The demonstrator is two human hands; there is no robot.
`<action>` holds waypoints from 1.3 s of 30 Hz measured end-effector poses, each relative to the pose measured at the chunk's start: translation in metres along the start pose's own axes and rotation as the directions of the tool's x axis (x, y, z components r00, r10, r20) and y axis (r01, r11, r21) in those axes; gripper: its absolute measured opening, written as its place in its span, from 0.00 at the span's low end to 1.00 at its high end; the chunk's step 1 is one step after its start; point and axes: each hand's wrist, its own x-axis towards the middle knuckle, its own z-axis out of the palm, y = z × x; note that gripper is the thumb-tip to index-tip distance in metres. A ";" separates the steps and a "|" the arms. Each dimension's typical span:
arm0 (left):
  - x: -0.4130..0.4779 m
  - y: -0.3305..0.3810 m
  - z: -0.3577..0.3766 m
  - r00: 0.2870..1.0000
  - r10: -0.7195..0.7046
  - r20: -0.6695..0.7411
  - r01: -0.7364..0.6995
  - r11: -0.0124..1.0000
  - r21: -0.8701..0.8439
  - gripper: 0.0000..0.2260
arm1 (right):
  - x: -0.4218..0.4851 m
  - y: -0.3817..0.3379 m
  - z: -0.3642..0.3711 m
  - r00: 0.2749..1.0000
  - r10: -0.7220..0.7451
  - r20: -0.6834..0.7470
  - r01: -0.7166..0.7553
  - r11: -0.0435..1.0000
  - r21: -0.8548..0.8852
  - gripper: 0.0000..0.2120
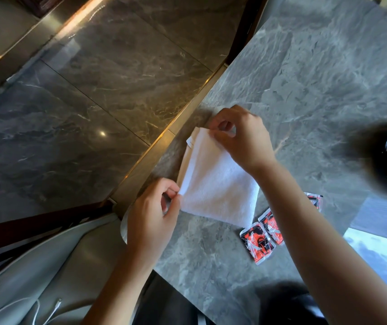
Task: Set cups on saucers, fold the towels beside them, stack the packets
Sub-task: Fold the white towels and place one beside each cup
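Grey marble desk [305,78]: left hand [151,216] and right hand [239,137] pinch white towel [216,184] corners. Risk: uneven fold, towel dragging over packets [261,240] lying just right.

Grey stone table [305,66] beside glossy marble tiles [98,90].

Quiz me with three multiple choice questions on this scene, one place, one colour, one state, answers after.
1. Where do the small glossy packets lie? A on the white terry towel; B on the grey marble table beside it; C in a hand.
2. Packet colour? A red and black; B blue; C green.
3. The left hand and right hand? A both pinch the towel; B both flat; C both empty.
Answers: B, they rest on bare marble; A, red-black print; A, fingertips nip its edges.
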 end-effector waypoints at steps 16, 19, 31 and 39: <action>0.000 -0.001 0.002 0.999 0.037 -0.026 -0.038 0.997 -0.063 0.11 | -0.002 -0.003 -0.001 0.996 0.013 0.083 -0.014 1.000 0.022 0.03; -0.001 -0.001 0.002 0.995 0.072 -0.074 -0.080 0.991 -0.110 0.08 | 0.000 -0.007 -0.001 0.998 -0.014 0.066 0.005 0.991 0.133 0.04; 0.001 0.022 0.003 0.936 0.315 -0.157 -0.310 0.949 0.056 0.11 | -0.032 -0.011 -0.001 0.986 -0.162 -0.029 0.155 0.972 -0.175 0.20; 0.053 0.046 0.043 0.934 0.326 0.142 -0.337 0.939 0.062 0.25 | -0.077 0.003 0.013 0.987 -0.042 0.157 0.067 0.985 -0.157 0.33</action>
